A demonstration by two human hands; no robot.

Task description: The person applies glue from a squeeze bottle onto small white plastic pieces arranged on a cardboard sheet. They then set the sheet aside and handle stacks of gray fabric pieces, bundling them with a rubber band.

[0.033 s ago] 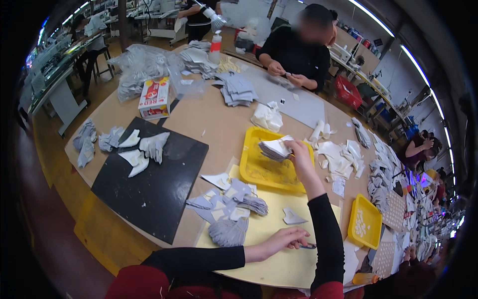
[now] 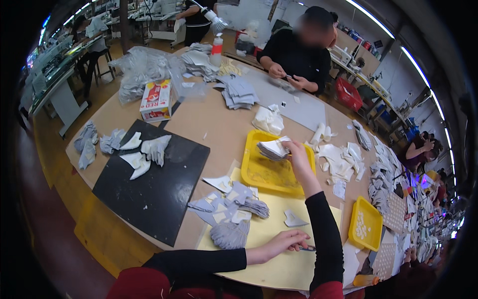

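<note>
My right hand [image 2: 297, 155] pinches a stack of fabric pieces [image 2: 273, 148], white on top with grey layered edges, above a yellow tray [image 2: 247, 172]. Low over the yellow sheet [image 2: 279, 271], my left hand [image 2: 285, 243] is closed on a small, thin metal tool [image 2: 309, 248]; the fingers hide most of it, so its kind cannot be told. Just beyond that hand lies a single grey-white fabric piece [image 2: 295, 218]. Left of it, grey pieces with cream patches [image 2: 226, 202] overlap in a loose pile, with a fanned grey stack [image 2: 230, 234] nearer me.
A black board [image 2: 152, 194] with cut pieces lies left. Behind it stand a white-red box [image 2: 156, 101] and plastic bags [image 2: 144, 72]. A smaller yellow tray [image 2: 365, 222] holds white bits at right, near white scraps [image 2: 338, 162]. Across the table another person [image 2: 298, 55] handles something small.
</note>
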